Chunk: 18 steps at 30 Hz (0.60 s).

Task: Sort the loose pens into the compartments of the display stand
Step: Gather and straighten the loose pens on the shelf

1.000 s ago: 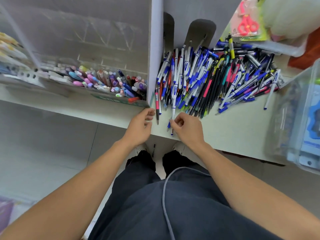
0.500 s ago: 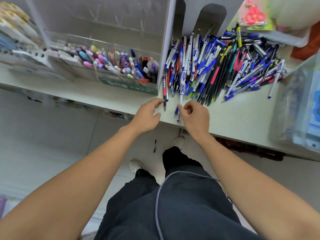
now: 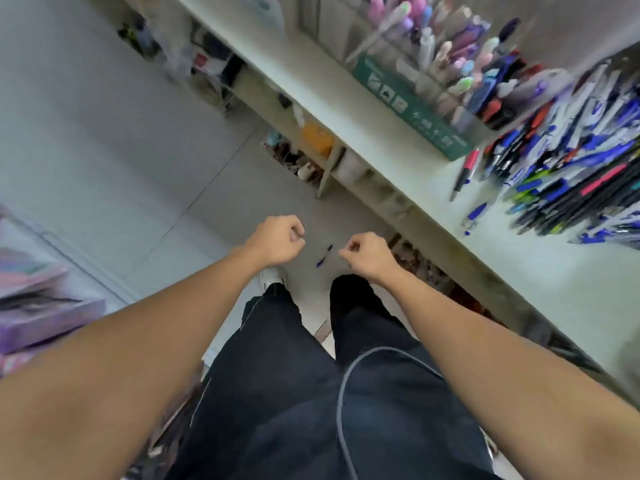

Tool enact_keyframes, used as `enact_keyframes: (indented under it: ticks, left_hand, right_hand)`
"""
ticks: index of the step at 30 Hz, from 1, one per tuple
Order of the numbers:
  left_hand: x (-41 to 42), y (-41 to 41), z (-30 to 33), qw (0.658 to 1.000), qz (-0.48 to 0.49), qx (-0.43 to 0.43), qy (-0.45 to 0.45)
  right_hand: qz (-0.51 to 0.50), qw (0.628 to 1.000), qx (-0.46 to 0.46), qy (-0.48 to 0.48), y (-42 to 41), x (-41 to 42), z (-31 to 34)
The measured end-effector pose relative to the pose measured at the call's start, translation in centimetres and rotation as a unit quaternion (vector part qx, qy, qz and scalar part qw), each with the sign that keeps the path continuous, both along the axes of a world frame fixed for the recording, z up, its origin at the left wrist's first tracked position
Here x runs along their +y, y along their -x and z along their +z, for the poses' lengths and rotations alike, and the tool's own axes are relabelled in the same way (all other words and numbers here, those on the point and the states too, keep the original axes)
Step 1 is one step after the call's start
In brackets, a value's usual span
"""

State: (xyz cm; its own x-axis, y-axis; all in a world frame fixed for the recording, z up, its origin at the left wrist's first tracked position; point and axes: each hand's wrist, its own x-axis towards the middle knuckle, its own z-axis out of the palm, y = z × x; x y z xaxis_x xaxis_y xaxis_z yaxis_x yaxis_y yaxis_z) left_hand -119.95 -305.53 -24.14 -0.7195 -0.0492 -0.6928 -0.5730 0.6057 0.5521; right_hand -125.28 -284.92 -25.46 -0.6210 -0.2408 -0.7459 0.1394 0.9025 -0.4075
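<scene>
Grey tiled floor [image 3: 104, 140]; pale counter [image 3: 571, 289]; cluttered under-shelf [image 3: 311, 161]

— Where does the one view look from?
— From the person's head, tipped steeply down; the floor [image 3: 145, 140] fills the left and the legs the near middle.
— How close?
— Near enough that both forearms run in from the bottom corners; the shelf [image 3: 540, 271] slants across the right, its far end blurred.
— A second view?
— None; nothing is shared.

The green label [image 3: 412, 109] on the front of the pen box carries white icons and characters, too blurred to read.
</scene>
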Motion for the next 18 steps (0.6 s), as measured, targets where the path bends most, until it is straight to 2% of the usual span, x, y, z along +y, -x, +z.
enact_keyframes:
  ticks: [3, 7, 12, 15, 18]
  left_hand:
    - [-0.8, -2.2, -7.3, 0.997, 0.014, -0.068, -0.022]
    - [-0.9, -3.8, -20.0, 0.991, 0.051, -0.118, -0.033]
    - [-1.3, -5.1, -37.2, 0.989, 0.011, -0.144, -0.009]
    - [-1.7, -5.7, -45.8, 0.989, 0.01, -0.146, 0.008]
    - [-1.4, -6.1, -52.7, 0.99, 0.01, -0.143, 0.008]
  right_hand:
    - [0.026, 0.994, -0.078, -0.066, -0.3, -1.9, -8.6]
    - [0.011, 0.981, -0.145, -0.129, -1.0, -4.1, -23.7]
    - [-0.134, 0.96, -0.171, -0.178, -2.6, -5.2, -44.3]
    - [-0.197, 0.943, -0.164, -0.212, -3.5, -5.4, -53.2]
    - [-0.22, 0.935, -0.142, -0.238, -3.7, -4.9, -60.3]
